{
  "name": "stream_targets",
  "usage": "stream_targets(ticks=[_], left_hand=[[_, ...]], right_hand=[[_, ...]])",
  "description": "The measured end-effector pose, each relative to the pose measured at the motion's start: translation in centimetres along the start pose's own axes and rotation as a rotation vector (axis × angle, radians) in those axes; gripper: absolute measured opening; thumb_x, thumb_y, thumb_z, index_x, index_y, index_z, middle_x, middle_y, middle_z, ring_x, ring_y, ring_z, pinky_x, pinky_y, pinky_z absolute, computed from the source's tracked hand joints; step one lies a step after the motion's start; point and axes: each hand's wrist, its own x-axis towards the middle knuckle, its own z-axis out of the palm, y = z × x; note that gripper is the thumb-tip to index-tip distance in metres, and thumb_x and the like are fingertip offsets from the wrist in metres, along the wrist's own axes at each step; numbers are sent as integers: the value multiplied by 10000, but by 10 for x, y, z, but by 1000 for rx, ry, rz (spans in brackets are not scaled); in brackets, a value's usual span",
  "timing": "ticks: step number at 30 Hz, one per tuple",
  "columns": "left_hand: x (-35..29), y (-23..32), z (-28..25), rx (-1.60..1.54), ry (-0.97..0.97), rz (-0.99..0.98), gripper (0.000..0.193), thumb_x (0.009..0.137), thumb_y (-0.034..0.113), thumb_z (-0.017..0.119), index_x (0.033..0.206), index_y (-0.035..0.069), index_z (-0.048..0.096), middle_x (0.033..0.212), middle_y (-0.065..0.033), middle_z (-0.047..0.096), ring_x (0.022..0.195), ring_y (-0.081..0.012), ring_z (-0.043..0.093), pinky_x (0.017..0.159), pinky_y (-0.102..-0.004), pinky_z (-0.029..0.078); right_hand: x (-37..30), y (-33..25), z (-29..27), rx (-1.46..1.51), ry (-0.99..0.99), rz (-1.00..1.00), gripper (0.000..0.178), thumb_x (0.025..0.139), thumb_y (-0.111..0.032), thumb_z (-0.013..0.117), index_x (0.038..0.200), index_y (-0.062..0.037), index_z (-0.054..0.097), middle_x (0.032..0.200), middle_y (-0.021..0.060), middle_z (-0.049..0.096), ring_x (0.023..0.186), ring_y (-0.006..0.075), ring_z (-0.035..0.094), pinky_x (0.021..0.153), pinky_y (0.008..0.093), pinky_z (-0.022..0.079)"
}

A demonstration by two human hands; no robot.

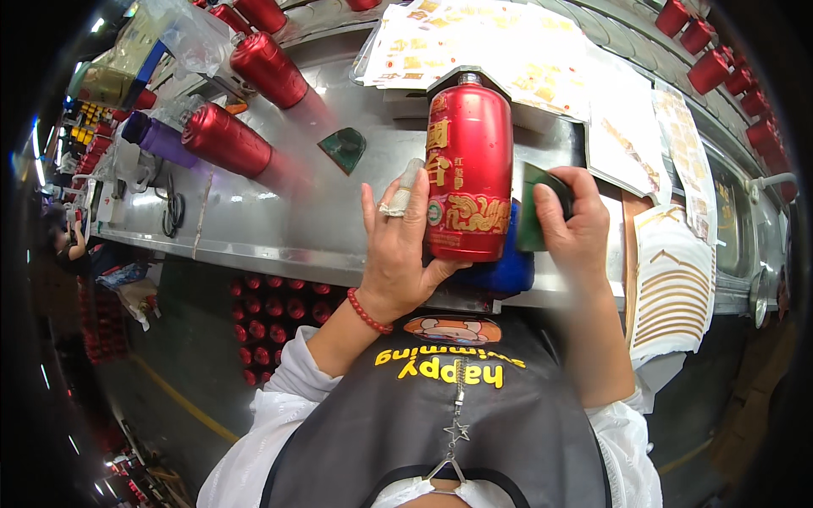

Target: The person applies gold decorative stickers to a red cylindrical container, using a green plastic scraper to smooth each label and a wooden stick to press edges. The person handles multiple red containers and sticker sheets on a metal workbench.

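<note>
A red bottle (471, 152) with gold lettering and a gold dragon pattern lies in front of me, its neck pointing away. My left hand (398, 241) is closed around the bottle's lower left side, with a white wrapping on one finger and a red bead bracelet at the wrist. Just right of the bottle, my right hand (576, 222) grips a dark green flat scraper (531, 212). Blue material (512, 269) shows under the bottle's lower end. A second green scraper (344, 150) rests on the metal table to the left.
Red bottles (227, 140) and a purple bottle (159, 140) stand on the left of the metal table (313, 241). Printed label sheets (483, 42) cover the far side. A stack of gold-striped labels (673, 284) lies at right. More red bottles (284, 306) sit below the table edge.
</note>
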Motion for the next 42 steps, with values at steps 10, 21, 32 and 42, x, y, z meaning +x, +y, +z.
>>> stream_targets(ticks=[10,21,32,42], left_hand=[[-11,2,-4,54,86,47,775,942,549,591,1455,-9,433,1432,-202,497,1330,-428,405,1166,-645,100],[18,29,-11,210,38,450,391,916,210,566,1293,298,624,1119,68,659,1266,-203,489,1211,-633,40],[-3,-5,-4,-31,-18,-83,1012,812,628,711,1503,-23,361,1431,-159,515,1337,-401,389,1160,-651,58],[7,3,-15,18,42,-41,961,773,541,780,1489,10,422,1248,-139,643,1357,-363,397,1164,-641,36]], right_hand=[[-23,1,0,380,20,130,225,958,-117,687,1155,-15,649,1004,16,650,903,78,583,816,216,480],[-22,0,-5,310,24,182,253,934,-126,701,1135,-3,606,970,43,659,868,87,595,784,228,489],[1,-2,8,-302,125,-402,264,825,-46,716,1081,-54,655,818,75,620,767,238,608,705,359,490],[19,-9,4,-378,48,-653,364,693,8,784,1038,-83,711,830,63,590,778,239,600,720,376,468]])
